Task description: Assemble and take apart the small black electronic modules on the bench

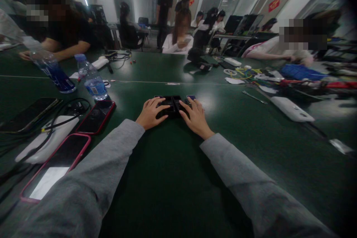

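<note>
A small black box-like object (175,105) with open hollows and a dividing edge lies on the dark green table in front of me. My left hand (152,114) is at its left side, index finger over the top and thumb along the near edge. From the right, my right hand (196,118) grips the other side in much the same way, its other fingers spread. A small dark blue item (191,97) shows just behind my right fingers; I cannot make out what it is. My fingers hide parts of the box.
On the left are two water bottles (93,81), a red-edged phone (96,117), a pink-cased phone (58,167), a white power bank (47,139) and cables. Right lie a white device (291,108), a thin metal tool (254,97) and tangled wires. People sit across the table.
</note>
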The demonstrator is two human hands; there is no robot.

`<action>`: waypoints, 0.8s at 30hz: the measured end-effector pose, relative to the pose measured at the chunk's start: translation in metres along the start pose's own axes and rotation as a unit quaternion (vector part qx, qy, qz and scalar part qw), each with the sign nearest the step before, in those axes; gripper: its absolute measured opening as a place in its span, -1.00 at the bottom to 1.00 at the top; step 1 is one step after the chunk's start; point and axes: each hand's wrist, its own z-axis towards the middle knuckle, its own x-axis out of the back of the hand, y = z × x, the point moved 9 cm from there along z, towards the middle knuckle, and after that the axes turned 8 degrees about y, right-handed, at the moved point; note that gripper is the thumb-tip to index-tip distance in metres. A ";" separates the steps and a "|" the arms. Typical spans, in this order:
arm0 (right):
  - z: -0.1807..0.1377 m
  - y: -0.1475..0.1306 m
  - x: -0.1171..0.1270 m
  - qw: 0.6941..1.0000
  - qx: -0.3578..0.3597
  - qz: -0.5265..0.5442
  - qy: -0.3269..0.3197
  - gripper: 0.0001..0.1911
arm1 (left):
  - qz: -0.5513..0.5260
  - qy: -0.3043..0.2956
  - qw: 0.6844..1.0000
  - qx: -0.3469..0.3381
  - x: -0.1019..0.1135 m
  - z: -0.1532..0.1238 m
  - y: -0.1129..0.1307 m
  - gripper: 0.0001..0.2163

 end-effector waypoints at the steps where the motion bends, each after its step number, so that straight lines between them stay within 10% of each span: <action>1: 0.000 -0.001 0.000 1.000 0.003 -0.006 0.000 -0.46 | -0.004 0.008 1.000 -0.004 0.000 0.000 0.000 -0.56; 24: 0.001 0.029 0.016 0.982 -0.099 0.109 0.118 -0.43 | -0.072 -0.012 0.996 0.060 -0.012 -0.006 -0.027 -0.35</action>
